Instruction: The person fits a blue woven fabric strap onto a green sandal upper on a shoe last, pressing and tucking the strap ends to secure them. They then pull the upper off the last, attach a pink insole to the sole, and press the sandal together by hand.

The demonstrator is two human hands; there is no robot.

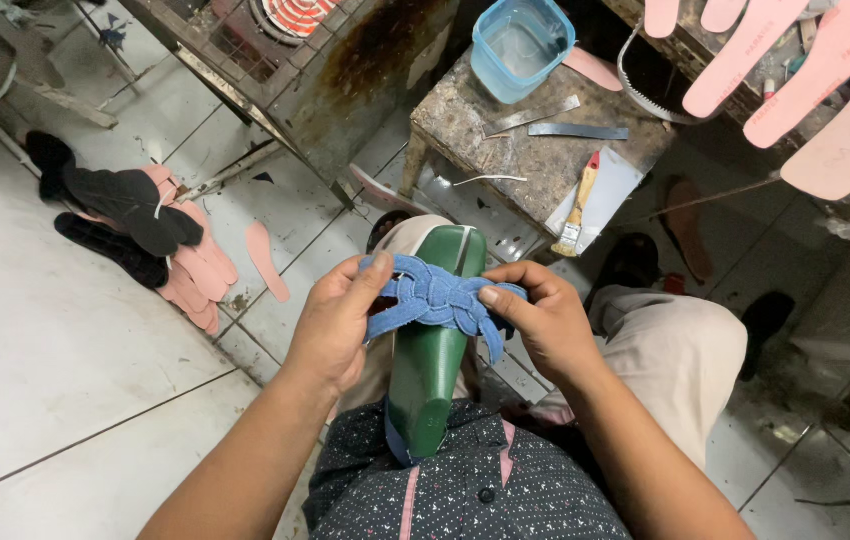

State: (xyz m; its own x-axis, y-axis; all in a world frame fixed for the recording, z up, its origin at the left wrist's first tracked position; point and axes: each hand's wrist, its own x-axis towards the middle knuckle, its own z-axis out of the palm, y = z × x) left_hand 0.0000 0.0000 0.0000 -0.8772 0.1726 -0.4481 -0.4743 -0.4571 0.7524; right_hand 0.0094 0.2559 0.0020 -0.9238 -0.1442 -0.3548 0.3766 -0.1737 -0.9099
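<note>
Both hands pinch a blue braided strap stretched over a green shoe last resting in the lap: left hand closed on one end, right hand on the other. Ahead stands a worn bench with a brush, a blue tub, and pink insoles on the tiled floor.

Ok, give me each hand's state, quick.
Left hand: closed on the blue woven strap.
Right hand: closed on the strap's other end.

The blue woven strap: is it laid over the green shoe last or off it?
On it. The blue woven strap lies across the green shoe last, its ends pinched by the left hand and right hand.
</note>
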